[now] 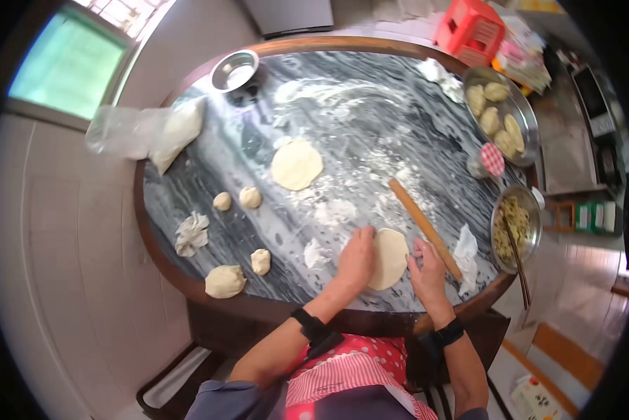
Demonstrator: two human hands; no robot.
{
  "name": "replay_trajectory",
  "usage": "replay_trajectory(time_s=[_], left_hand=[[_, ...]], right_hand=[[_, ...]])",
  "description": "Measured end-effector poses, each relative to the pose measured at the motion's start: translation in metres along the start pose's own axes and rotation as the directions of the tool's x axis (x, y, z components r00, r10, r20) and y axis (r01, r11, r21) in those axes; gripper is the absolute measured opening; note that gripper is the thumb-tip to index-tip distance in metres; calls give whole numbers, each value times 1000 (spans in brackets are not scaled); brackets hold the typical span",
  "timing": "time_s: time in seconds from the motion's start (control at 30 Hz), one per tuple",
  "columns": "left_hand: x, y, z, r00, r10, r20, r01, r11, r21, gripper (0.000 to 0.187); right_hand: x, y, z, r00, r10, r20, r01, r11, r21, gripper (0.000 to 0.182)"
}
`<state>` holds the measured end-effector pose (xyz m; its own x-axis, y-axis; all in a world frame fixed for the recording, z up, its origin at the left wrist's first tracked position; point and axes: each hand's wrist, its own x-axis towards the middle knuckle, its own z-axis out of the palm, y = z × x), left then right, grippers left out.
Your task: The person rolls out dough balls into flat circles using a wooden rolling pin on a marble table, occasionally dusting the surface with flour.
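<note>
A flat round of dough [390, 259] lies near the front edge of the marble tabletop, between my hands. My left hand [357, 257] has its fingers curled at the dough's left edge. At the right edge, my right hand [429, 274] pinches the rim between thumb and fingers. A wooden rolling pin [425, 227] rests diagonally just beyond my right hand. Farther back lies another rolled dough round [297, 166]. Small dough balls [250, 197] and a larger dough lump [225, 281] sit to the left.
A bowl of chopped filling [536, 241] with chopsticks [516, 252], a lidded jar [484, 162] and a pan of shaped dough pieces [528, 115] line the right side. A metal bowl [234, 71] and a bag of flour [178, 136] stand back left. Crumpled tissues [192, 234] and loose flour are scattered about.
</note>
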<state>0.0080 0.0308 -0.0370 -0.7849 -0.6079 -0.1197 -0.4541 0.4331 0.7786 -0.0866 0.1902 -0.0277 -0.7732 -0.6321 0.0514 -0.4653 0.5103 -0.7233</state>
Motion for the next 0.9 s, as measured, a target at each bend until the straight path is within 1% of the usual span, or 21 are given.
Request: replay_trajectory(time_s=[0.03,0.07,0.1,0.13,0.17,0.23,0.27,0.3,0.37,0.4,0.47,0.53,0.57,0.63,0.7,0.73,0.77,0.8,0.83,0.87,0.9], left_hand=[[1,-4,0,995,-49,82,55,996,-69,24],[-1,-5,-1,996,-58,63,63,995,-75,24],[-4,-3,-4,987,-75,145,90,991,-103,24],[-5,-1,-7,970,-86,228,118,985,-129,23],[-5,-2,-11,938,-111,329,161,979,-128,24],[-12,-1,-25,940,-52,338,123,973,-194,24],[-15,-4,-32,936,10,352,83,965,-248,23],[-16,-9,-37,941,12,339,80,963,-256,23],[-20,-19,-48,870,-42,491,267,878,-397,20],[-21,-22,-53,874,-37,484,263,874,-408,20],[-20,-26,-63,873,-53,485,318,815,-484,18],[-21,-37,-66,868,-46,494,337,785,-520,19],[-21,-41,-68,886,-51,461,345,738,-581,18],[-18,-43,-81,904,-60,424,348,681,-645,16],[-12,-41,-107,889,-47,455,395,581,-712,14],[-8,-41,-119,888,-48,457,398,575,-714,14],[-2,-40,-132,937,-41,346,276,696,-663,14],[2,-38,-145,973,-16,232,152,800,-581,13],[4,-33,-161,972,-17,233,154,798,-582,13],[5,-26,-177,993,52,108,-2,907,-420,14],[4,-26,-188,989,146,0,-143,965,-220,15]], right_hand=[[2,-3,4,993,107,45,-110,992,61,41],[4,-5,7,972,215,92,-224,968,110,42],[7,-7,8,972,215,100,-224,971,87,47],[11,-9,6,973,202,107,-211,974,82,47],[15,-11,0,969,170,178,-186,980,75,44],[22,-10,-5,959,129,254,-148,987,60,41],[24,-5,-5,960,27,279,-49,996,73,35],[29,-8,-6,951,-75,300,50,995,89,30],[37,-20,-5,939,-104,328,73,992,104,24],[40,-28,-5,928,-124,350,86,989,123,19],[46,-35,0,917,-83,390,68,996,53,19],[52,-44,3,811,79,579,-201,968,150,19],[58,-50,4,812,71,579,-190,971,147,19],[68,-67,-2,738,74,670,-238,959,155,20],[83,-100,-10,758,30,651,-182,969,167,17],[90,-114,-10,776,-15,630,-129,975,182,15],[95,-123,-5,774,-10,633,-133,975,178,15],[100,-131,1,827,-161,538,37,971,235,15],[104,-137,7,846,-315,430,211,939,272,16],[105,-141,15,845,-313,433,208,939,272,16],[106,-140,25,822,-454,345,387,888,247,17]])
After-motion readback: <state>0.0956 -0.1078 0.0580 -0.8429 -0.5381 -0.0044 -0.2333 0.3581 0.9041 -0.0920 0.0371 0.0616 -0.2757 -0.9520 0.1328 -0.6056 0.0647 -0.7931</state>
